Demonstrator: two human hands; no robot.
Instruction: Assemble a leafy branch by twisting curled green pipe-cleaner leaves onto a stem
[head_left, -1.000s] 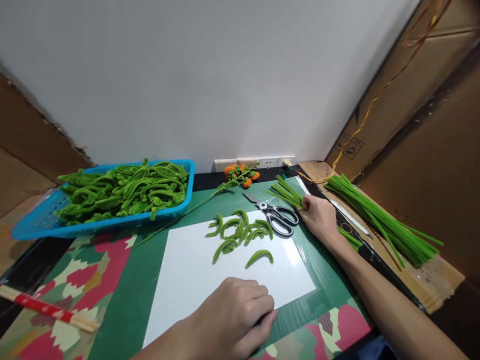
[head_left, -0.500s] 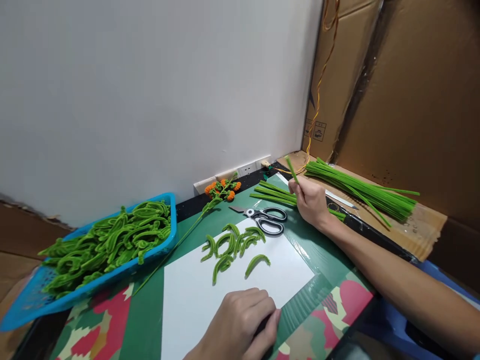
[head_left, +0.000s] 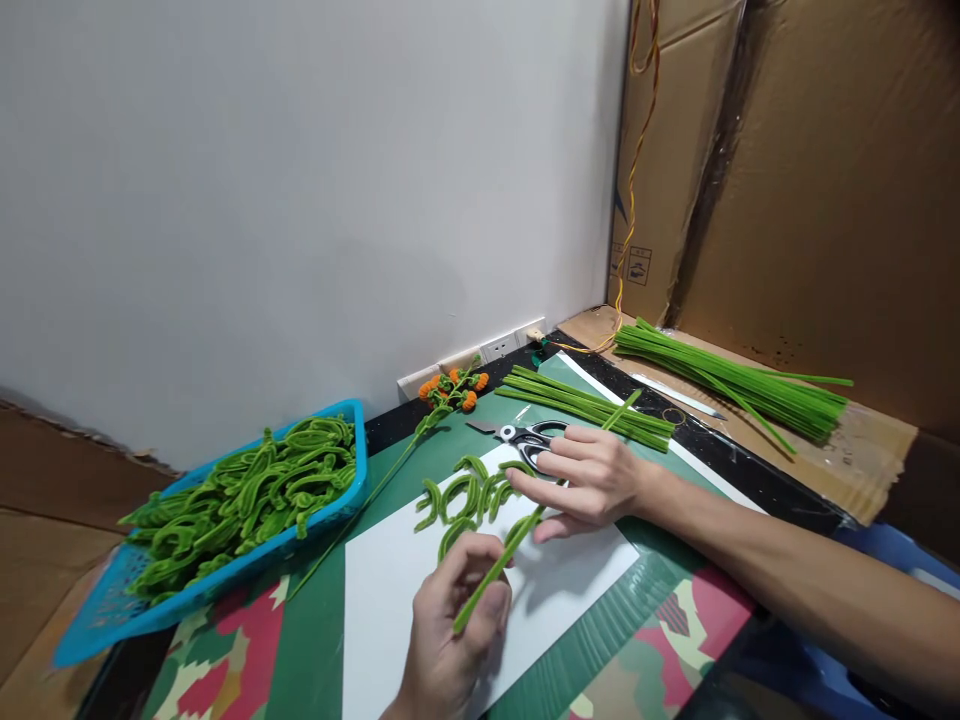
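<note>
A single green pipe cleaner [head_left: 491, 578] runs slantwise above the white paper [head_left: 390, 590]. Its lower end is pinched between the thumb and fingers of my left hand [head_left: 457, 615]. Further up, the stem passes between the thumb and fingers of my right hand [head_left: 589, 478], which grips it loosely with the index finger stretched out. Beneath and beyond my hands lie several short curled green pieces [head_left: 454, 495] on the paper. The scissors [head_left: 510, 433] rest behind them, their handles partly hidden by my right hand.
At left stands a blue basket [head_left: 358, 460] heaped with curled green pieces. A stem with orange flowers [head_left: 454, 388] lies beside it. Loose green pipe cleaners [head_left: 585, 408] lie behind my right hand, with a thicker bundle [head_left: 735, 380] on cardboard and a white pen [head_left: 679, 395] near it.
My right hand has brought a pipe cleaner from the loose stems at the back down over the paper. My left hand has turned up and taken its lower end.
</note>
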